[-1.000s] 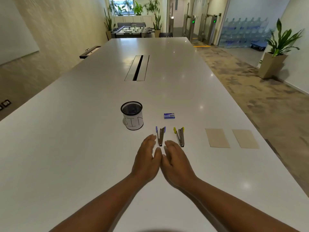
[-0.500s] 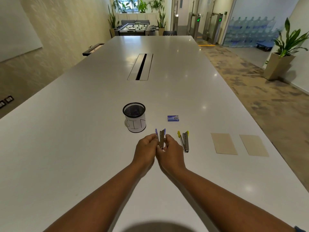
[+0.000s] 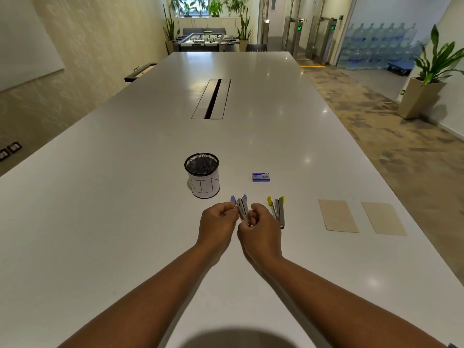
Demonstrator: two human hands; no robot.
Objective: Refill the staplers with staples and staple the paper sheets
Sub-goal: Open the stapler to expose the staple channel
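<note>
A small metal stapler with purple tips (image 3: 241,206) lies in front of me on the white table (image 3: 125,222). My left hand (image 3: 218,222) pinches its left purple arm. My right hand (image 3: 258,229) curls round its near end. Just to the right lies a second stapler with yellow tips (image 3: 278,209), untouched. A small blue staple box (image 3: 261,177) sits farther back. Two tan paper sheets (image 3: 337,215) (image 3: 383,218) lie side by side at the right.
A black mesh cup with a white label (image 3: 203,175) stands left of the staple box. A cable slot (image 3: 211,98) runs along the table's middle. The table's right edge drops to a carpeted floor with a potted plant (image 3: 426,91).
Both hands moved forward from lying flat on the table and closed their fingers on the purple-tipped stapler. The camera view shifted slightly.
</note>
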